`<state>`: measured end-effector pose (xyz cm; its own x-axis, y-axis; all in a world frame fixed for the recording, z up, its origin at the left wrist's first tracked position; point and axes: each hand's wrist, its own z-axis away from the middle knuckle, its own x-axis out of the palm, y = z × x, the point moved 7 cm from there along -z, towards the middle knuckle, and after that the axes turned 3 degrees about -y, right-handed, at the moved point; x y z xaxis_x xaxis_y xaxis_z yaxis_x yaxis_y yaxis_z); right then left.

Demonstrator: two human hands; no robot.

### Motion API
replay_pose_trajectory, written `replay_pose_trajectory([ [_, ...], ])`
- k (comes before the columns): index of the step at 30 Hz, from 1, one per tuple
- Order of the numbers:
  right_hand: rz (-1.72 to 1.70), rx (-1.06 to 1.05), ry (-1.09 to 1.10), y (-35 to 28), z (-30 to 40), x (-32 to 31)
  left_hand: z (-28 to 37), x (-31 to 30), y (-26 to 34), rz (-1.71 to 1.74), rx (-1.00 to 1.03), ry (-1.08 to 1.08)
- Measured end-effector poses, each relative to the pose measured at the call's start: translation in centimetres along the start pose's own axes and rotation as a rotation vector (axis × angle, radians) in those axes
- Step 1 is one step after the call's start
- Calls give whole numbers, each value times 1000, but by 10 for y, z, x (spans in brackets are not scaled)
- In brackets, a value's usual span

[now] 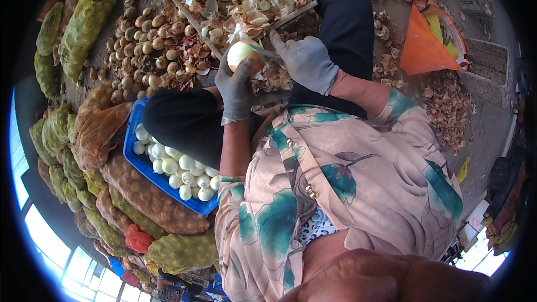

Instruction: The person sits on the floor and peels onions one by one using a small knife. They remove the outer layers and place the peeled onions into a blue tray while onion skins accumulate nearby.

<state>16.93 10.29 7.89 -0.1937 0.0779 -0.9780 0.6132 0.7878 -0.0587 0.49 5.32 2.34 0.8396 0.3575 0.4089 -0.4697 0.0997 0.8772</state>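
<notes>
My left hand (235, 92), in a grey knit glove, grips an onion (242, 55) from below and the side. The onion is pale and bare on its left, with brownish-orange skin on its lower right. In a matching glove, my right hand (308, 61) holds a small knife, its index finger stretched forward. The knife blade (263, 51) lies against the upper right of the onion; the fist hides the handle. Just beyond both hands is a shallow crate (289, 17) heaped with onion skins (228, 8) and cut onion ends.
Beside my left knee, a blue plastic crate (168, 195) holds peeled white onions (186, 172). Unpeeled onions (147, 33) cover the floor at upper left. Stacked mesh sacks (147, 195) line the left. An orange container (423, 46) and a basket (486, 73) stand right, near loose skins (447, 109).
</notes>
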Motion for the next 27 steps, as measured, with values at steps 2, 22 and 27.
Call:
replay_pose_trajectory([
  [2,-367,168,-107,15,0,25,1,2,2,-90,10,10],
  [22,-1594,501,-271,32,-53,48,9,38,68,-621,303,-256],
  [27,-1871,669,-232,35,-45,34,15,41,74,-453,350,-142],
])
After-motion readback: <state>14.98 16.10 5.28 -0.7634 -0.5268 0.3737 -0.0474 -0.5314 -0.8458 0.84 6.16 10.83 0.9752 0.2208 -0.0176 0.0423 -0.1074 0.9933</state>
